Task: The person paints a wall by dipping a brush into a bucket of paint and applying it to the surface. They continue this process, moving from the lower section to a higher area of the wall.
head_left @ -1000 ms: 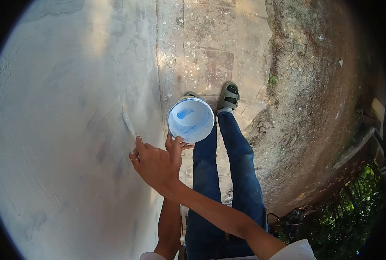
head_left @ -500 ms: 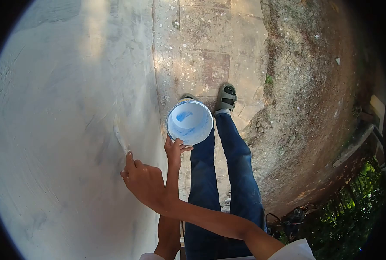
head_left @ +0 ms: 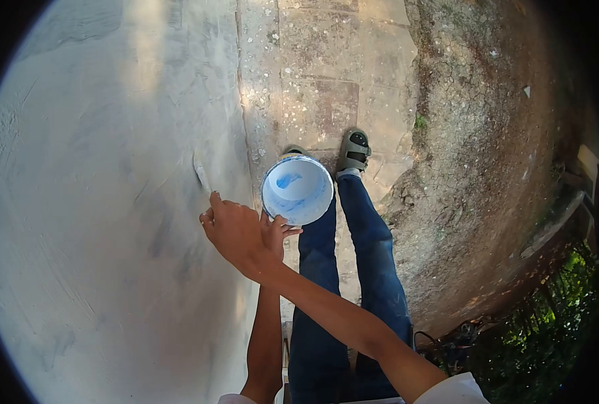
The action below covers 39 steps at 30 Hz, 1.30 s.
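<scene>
My left hand [head_left: 274, 232] grips the near rim of a white bucket [head_left: 298, 214], its fingers closed over the edge. Blue smears mark the bucket's pale inside. Crossing over my left forearm, my right arm reaches to the left. My right hand [head_left: 233, 229] is closed around a putty knife [head_left: 201, 176], whose handle is mostly hidden in the fingers. The knife's narrow whitish blade lies against the grey-white wall [head_left: 97, 202], pointing away from me. Faint streaks and darker patches show on the wall's surface.
My legs in blue jeans [head_left: 373, 249] and a sandal [head_left: 353, 151] stand on a worn paved strip [head_left: 320, 60] beside the wall. Cracked bare soil [head_left: 468, 148] runs along the right. Green plants [head_left: 548, 323] and dark clutter are at the lower right.
My right hand and the putty knife have moved up along the wall and slightly right. The bucket in my left hand has shifted only a little to the right.
</scene>
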Motion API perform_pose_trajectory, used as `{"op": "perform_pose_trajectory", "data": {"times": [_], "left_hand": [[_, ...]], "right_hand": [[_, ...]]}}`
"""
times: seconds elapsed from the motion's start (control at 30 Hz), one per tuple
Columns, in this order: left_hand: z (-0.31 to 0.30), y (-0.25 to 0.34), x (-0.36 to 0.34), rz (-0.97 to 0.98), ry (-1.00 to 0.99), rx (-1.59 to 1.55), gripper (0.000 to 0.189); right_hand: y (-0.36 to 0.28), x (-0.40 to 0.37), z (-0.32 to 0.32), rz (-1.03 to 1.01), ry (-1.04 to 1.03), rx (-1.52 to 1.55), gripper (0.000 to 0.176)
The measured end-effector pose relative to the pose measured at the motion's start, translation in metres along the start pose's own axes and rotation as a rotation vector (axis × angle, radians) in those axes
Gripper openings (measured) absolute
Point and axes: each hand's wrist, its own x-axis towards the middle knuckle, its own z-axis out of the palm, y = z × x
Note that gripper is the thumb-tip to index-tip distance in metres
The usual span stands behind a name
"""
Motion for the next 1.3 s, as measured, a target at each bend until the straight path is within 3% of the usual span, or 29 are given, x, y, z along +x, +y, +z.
{"op": "perform_pose_trajectory", "data": {"times": [0.13, 0.2, 0.4, 0.53, 0.67, 0.93, 1.07, 1.17, 1.3], "left_hand": [[0.001, 0.002, 0.001, -0.026, 0.014, 0.025, 0.049], [0.003, 0.005, 0.000, -0.025, 0.012, 0.030, 0.050], [0.005, 0.004, 0.002, -0.033, 0.028, 0.021, 0.054], [0.006, 0.007, -0.002, -0.013, -0.004, 0.014, 0.057], [0.008, 0.007, -0.003, 0.013, 0.017, 0.006, 0.055], [0.011, 0.010, -0.004, 0.024, -0.001, 0.008, 0.056], [0.018, 0.012, -0.007, 0.033, 0.014, 0.011, 0.057], [0.020, 0.012, -0.012, 0.015, 0.022, -0.003, 0.059], [0.021, 0.018, -0.029, -0.005, 0.009, 0.053, 0.056]], "right_hand": [[-0.022, -0.052, -0.015, -0.051, -0.034, -0.081, 0.039], [-0.020, -0.076, -0.031, -0.179, 0.026, -0.041, 0.039], [-0.034, -0.057, -0.053, -0.150, 0.164, -0.101, 0.038], [-0.072, -0.058, -0.040, -0.102, 0.067, -0.006, 0.039], [-0.103, -0.103, -0.048, -0.185, 0.016, -0.110, 0.044], [-0.069, -0.088, -0.074, -0.141, 0.087, -0.166, 0.047], [-0.074, -0.080, -0.052, -0.175, -0.035, -0.190, 0.047], [-0.092, -0.116, -0.052, -0.219, -0.158, -0.178, 0.047], [-0.087, -0.150, -0.118, -0.167, -0.203, 0.039, 0.043]]}}
